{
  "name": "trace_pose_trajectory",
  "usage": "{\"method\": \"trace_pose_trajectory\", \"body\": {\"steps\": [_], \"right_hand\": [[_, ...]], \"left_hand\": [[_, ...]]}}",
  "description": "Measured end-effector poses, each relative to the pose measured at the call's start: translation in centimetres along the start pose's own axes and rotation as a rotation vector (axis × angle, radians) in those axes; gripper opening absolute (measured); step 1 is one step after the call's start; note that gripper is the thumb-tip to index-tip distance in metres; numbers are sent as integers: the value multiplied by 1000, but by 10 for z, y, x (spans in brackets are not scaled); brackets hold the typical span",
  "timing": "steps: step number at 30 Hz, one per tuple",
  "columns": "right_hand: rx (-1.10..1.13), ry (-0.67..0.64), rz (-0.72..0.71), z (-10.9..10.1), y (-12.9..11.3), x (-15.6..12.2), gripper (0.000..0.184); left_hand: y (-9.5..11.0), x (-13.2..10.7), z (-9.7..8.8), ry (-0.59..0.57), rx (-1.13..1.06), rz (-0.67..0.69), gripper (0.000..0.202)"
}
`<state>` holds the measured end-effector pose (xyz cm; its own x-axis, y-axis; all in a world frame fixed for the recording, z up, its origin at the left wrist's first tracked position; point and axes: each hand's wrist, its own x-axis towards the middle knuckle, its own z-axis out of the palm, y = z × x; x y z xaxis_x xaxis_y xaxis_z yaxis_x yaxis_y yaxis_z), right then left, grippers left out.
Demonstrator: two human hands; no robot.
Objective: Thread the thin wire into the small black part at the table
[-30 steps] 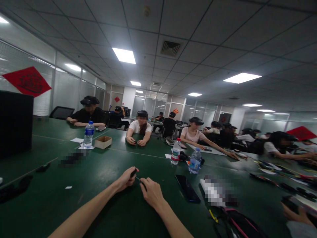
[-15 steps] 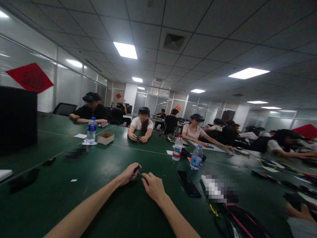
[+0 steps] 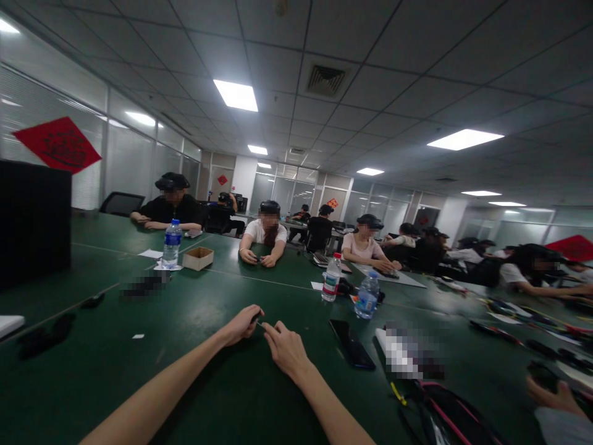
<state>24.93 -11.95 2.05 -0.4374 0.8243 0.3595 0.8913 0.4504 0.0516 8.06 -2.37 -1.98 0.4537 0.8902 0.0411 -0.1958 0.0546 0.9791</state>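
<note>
In the head view my left hand (image 3: 243, 326) is closed around a small black object (image 3: 256, 317), and a thin light-coloured piece (image 3: 260, 323) sticks out of it toward the right. What kind of object it is cannot be made out. Facing it, my right hand (image 3: 286, 350) has its fingers bent together, the fingertips at the end of the thin piece. Whatever these fingers pinch is too small to tell. Both hands are just above the green table (image 3: 208, 383). A dark phone (image 3: 352, 344) lies to the right of my right hand.
Two water bottles (image 3: 331, 278) (image 3: 367, 295) stand beyond the phone. A third bottle (image 3: 171, 244) and an open cardboard box (image 3: 198, 259) are at the far left. A black-and-pink bag (image 3: 456, 411) lies at front right, near another person's hand (image 3: 556, 395). People sit across the table.
My hands stay nearly in place, with the right fingertips shifted slightly left. The person in pink across the table has drawn an outstretched arm back in. The person's hand at far right has moved slightly.
</note>
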Motion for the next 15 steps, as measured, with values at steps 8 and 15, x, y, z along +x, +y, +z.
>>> {"method": "trace_pose_trajectory", "body": {"steps": [8,15], "right_hand": [[-25,-20,81,-2,-2,-1,34],[-64,-21,169,1,-10,-1,34]], "left_hand": [[-5,3,2,32,126,14,39],[-4,3,6,97,202,32,36]]}}
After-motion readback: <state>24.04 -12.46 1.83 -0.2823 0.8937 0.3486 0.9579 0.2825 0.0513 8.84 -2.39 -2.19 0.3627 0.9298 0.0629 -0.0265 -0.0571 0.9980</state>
